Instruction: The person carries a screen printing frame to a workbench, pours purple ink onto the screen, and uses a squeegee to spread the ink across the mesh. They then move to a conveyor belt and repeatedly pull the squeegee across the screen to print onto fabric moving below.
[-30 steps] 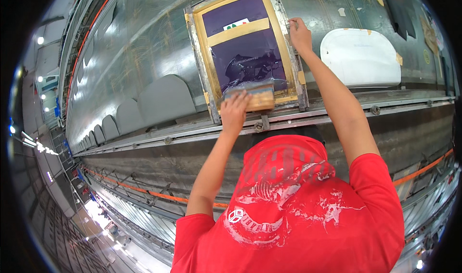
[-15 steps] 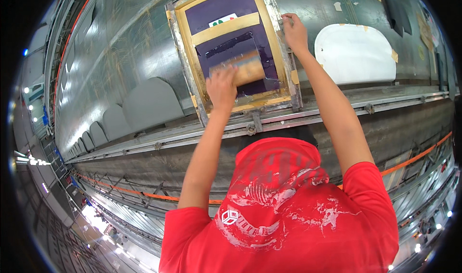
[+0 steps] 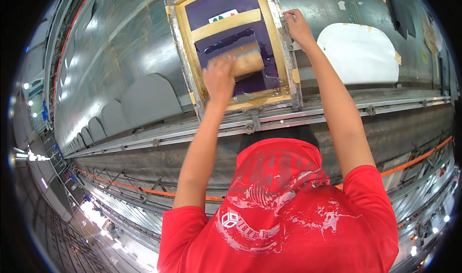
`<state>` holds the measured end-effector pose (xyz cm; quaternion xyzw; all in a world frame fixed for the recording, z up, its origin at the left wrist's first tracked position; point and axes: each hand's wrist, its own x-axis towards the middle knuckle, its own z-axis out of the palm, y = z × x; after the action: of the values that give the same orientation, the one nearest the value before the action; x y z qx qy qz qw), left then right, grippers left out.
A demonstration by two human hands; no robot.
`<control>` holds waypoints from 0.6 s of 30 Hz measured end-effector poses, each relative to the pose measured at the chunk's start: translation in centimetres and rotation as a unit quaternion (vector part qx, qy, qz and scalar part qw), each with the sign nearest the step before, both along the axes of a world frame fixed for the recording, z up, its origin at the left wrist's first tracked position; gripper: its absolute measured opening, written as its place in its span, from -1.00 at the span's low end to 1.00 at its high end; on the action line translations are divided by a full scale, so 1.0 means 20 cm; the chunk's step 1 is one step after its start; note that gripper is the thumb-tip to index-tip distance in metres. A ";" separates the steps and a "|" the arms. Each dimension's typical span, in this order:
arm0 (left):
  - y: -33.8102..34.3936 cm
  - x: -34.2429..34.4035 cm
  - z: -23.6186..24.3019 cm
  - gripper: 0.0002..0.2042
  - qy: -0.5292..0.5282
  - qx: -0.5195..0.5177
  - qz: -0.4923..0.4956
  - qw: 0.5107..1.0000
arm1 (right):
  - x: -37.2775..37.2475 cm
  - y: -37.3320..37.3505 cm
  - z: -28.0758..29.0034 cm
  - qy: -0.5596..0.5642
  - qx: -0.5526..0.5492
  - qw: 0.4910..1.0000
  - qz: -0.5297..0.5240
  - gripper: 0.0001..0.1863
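Note:
My left hand (image 3: pixel 220 76) is closed on the left end of a wooden squeegee (image 3: pixel 248 63), both slightly blurred. The squeegee rests on the dark purple mesh of a screen-printing frame (image 3: pixel 291 94), below a dark streak of wet ink (image 3: pixel 231 38). Yellowish tape (image 3: pixel 226 25) crosses the mesh, with a small white patch bearing green and red marks (image 3: pixel 223 16) just beyond it. At the frame's far right side, my right hand (image 3: pixel 299 28) is closed with its fingertips on the metal edge.
Right of the frame lies a white rounded panel (image 3: pixel 358 54) taped to the table (image 3: pixel 130 37). Grey rounded panels (image 3: pixel 151 100) run in a row to the left. A metal rail (image 3: pixel 202 128) with clamps follows the near edge. Dark pieces (image 3: pixel 395 13) lie at far right.
The squeegee and my left hand have shifted slightly away from me over the mesh. My right hand stays at the frame's right edge.

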<state>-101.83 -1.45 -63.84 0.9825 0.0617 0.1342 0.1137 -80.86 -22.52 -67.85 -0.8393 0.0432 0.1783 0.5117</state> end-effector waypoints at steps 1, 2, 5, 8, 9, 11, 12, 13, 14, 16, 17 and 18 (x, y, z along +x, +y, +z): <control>-0.03 -0.11 -0.03 -0.56 0.034 -0.010 -0.004 0.999 | 0.03 0.00 0.02 0.061 0.018 0.998 0.005 -0.72; -0.06 -0.21 -0.05 -0.53 0.018 -0.010 -0.015 1.000 | 0.05 0.01 0.01 0.032 -0.004 0.999 0.010 -0.72; -0.06 -0.24 0.02 -0.57 0.033 -0.026 -0.027 0.999 | 0.06 0.01 -0.07 -0.051 -0.041 0.998 0.004 -0.73; 0.06 -0.01 0.06 -0.68 0.039 -0.096 -0.005 0.995 | 0.05 0.03 -0.06 -0.087 -0.025 0.996 -0.002 -0.75; 0.13 0.09 0.06 -0.70 0.022 -0.115 0.006 0.993 | 0.03 0.04 -0.03 -0.082 -0.010 0.997 -0.003 -0.75; 0.20 0.28 0.13 -0.71 0.100 -0.161 0.038 0.981 | 0.00 0.04 0.01 -0.078 -0.004 0.997 -0.011 -0.76; 0.20 0.32 0.13 -0.70 0.098 -0.136 0.037 0.985 | 0.00 0.04 0.02 -0.078 -0.011 0.997 -0.012 -0.76; 0.20 0.34 0.13 -0.69 0.095 -0.110 0.038 0.989 | 0.00 0.05 0.03 -0.079 -0.016 0.997 -0.010 -0.77; 0.19 0.34 0.12 -0.67 0.092 -0.083 0.041 0.991 | -0.01 0.05 0.05 -0.080 -0.019 0.997 -0.012 -0.77; 0.16 0.22 -0.02 -0.64 0.042 -0.061 0.007 0.997 | -0.03 0.05 0.05 -0.082 -0.025 0.996 -0.016 -0.77; 0.09 0.13 -0.04 -0.63 0.042 -0.050 0.002 0.998 | -0.04 0.04 0.03 -0.098 -0.028 0.995 -0.022 -0.76; 0.02 0.05 -0.04 -0.63 0.040 -0.035 -0.004 0.999 | -0.03 0.01 0.01 -0.118 -0.027 0.992 -0.030 -0.76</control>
<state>-100.84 -0.98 -64.64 0.9827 0.0665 0.0924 0.1464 -81.48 -22.24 -67.65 -0.8663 0.0124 0.0619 0.4954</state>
